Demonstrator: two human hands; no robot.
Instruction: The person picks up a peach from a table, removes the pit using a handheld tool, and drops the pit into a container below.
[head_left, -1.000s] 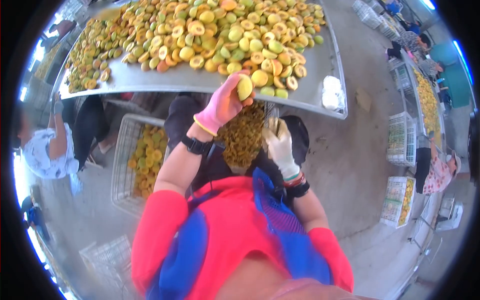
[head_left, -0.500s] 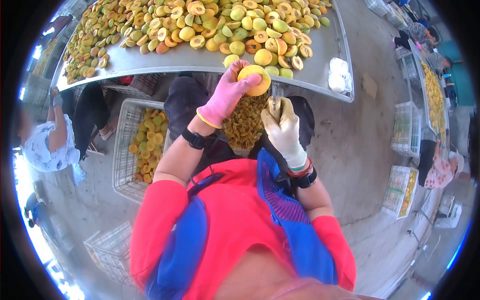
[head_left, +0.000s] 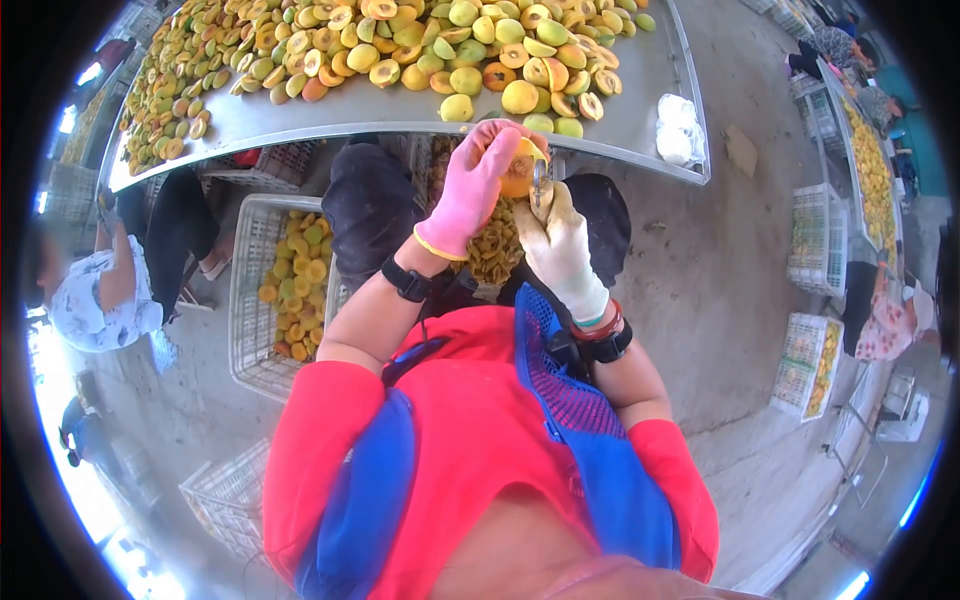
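My left hand [head_left: 470,190], in a pink glove, is closed around a yellow-orange peach half [head_left: 517,178] just in front of the table edge. Part of the fruit's hollowed cut face shows between the fingers. In a white glove with stained fingertips, my right hand [head_left: 560,240] grips a small metal peeler [head_left: 538,180]. The tool's upper end is against or right beside the fruit's right side; exact contact is hard to make out. Below both hands, a container holds curled yellow peelings [head_left: 492,245], partly hidden by my hands.
A metal table [head_left: 330,112] carries a heap of halved peaches [head_left: 420,50]. White bundled material [head_left: 678,130] lies at its right corner. A white crate [head_left: 250,290] of peach halves stands left of my legs. Another person [head_left: 100,290] sits farther left; others work at the right.
My left hand has turned the peach half, bringing its hollowed face into view, and moved slightly right. My right hand has risen and brought the peeler up to the fruit.
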